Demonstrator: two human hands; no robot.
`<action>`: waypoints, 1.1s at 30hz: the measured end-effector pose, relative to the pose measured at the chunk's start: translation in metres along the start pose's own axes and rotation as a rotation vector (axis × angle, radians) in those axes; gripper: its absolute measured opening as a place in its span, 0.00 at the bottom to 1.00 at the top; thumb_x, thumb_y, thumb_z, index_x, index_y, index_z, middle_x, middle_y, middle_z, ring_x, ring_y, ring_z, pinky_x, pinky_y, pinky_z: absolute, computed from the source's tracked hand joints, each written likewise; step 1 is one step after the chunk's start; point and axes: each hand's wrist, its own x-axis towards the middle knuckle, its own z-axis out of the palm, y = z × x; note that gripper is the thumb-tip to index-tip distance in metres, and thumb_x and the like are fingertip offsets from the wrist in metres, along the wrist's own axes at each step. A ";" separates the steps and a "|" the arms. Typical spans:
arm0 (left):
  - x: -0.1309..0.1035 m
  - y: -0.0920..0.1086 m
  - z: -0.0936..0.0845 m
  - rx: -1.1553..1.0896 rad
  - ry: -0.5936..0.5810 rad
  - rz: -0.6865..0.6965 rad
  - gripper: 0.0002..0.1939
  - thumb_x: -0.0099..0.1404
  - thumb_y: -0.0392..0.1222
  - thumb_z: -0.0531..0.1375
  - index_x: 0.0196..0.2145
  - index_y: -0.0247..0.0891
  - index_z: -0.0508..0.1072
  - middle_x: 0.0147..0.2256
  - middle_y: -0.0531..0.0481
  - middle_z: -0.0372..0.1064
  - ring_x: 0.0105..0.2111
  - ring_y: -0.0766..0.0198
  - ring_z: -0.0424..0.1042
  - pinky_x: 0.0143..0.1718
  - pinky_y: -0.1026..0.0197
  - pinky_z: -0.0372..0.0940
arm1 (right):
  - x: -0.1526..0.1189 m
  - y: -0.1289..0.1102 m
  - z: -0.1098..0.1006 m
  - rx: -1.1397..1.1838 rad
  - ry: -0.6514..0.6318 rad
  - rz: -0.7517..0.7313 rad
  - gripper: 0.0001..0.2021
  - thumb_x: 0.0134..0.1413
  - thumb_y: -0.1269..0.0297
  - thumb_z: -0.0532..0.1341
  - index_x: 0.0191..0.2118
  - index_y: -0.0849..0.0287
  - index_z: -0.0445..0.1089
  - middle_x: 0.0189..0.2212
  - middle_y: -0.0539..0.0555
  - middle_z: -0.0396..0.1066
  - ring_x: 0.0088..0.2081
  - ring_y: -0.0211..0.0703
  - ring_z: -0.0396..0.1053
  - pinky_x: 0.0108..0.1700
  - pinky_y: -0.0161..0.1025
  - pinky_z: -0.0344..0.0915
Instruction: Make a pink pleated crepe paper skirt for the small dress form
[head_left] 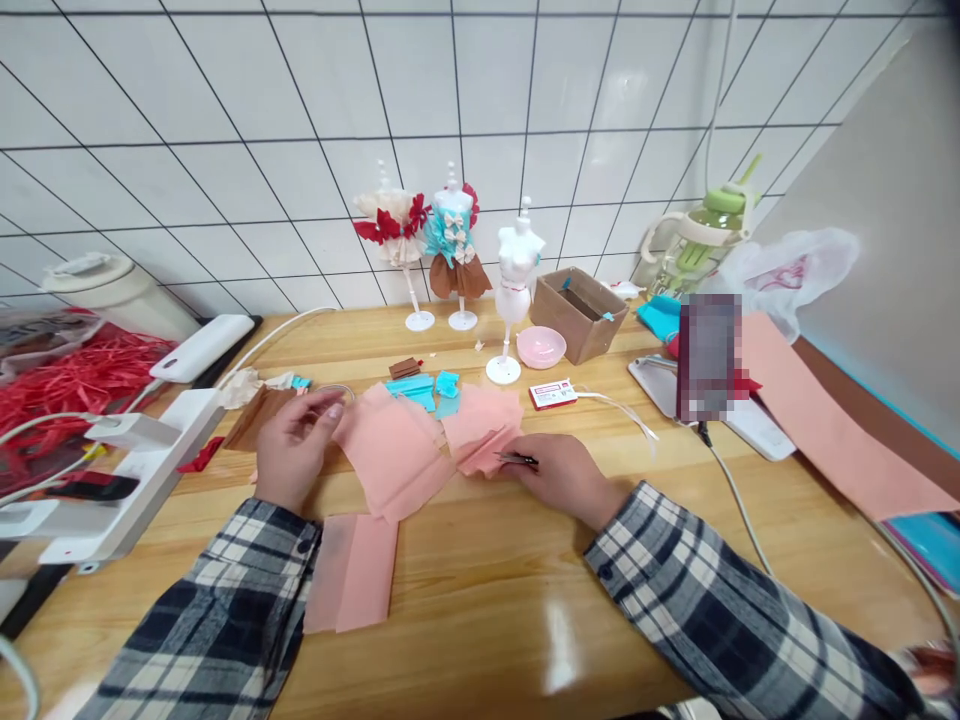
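Observation:
My left hand (pixel 298 445) rests at the left of a large pink crepe paper piece (pixel 390 450), fingers curled but apart, with nothing seen between them. In my right hand (pixel 566 475) is a small dark pair of scissors (pixel 519 459), its tip over a crumpled pink piece (pixel 482 430). A folded pink piece (pixel 352 573) lies nearer, beside my left sleeve. Behind the paper are blue scraps (pixel 411 390) and a brown scrap (pixel 406 368). A bare white mannequin (pixel 517 275) stands beyond them.
Two dressed mannequins (pixel 390 222) (pixel 454 240) stand near the tiled wall. Right of centre are a pink bowl (pixel 541 346), a cardboard box (pixel 579 312) and a phone (pixel 701 358) on a stand. A power strip (pixel 142 480) and red shredded paper (pixel 67 390) lie left.

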 end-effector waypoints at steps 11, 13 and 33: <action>-0.014 0.000 -0.002 0.051 -0.067 0.193 0.09 0.62 0.46 0.58 0.35 0.39 0.75 0.34 0.46 0.73 0.36 0.54 0.71 0.42 0.52 0.65 | -0.013 0.008 0.014 0.159 0.730 0.175 0.07 0.62 0.63 0.53 0.38 0.58 0.67 0.23 0.51 0.70 0.21 0.39 0.64 0.25 0.35 0.61; -0.018 0.003 0.001 0.065 -0.100 0.290 0.14 0.60 0.46 0.60 0.42 0.40 0.74 0.35 0.45 0.74 0.37 0.52 0.71 0.41 0.52 0.65 | -0.012 0.000 0.021 0.130 0.677 0.068 0.06 0.60 0.65 0.54 0.37 0.57 0.68 0.24 0.52 0.72 0.22 0.39 0.66 0.26 0.35 0.62; -0.067 0.098 -0.003 0.134 -0.688 0.665 0.36 0.62 0.53 0.62 0.64 0.47 0.57 0.52 0.45 0.73 0.48 0.54 0.73 0.49 0.55 0.68 | -0.032 -0.040 0.058 0.018 0.695 -0.316 0.07 0.64 0.59 0.51 0.39 0.54 0.63 0.27 0.51 0.73 0.28 0.41 0.71 0.32 0.37 0.63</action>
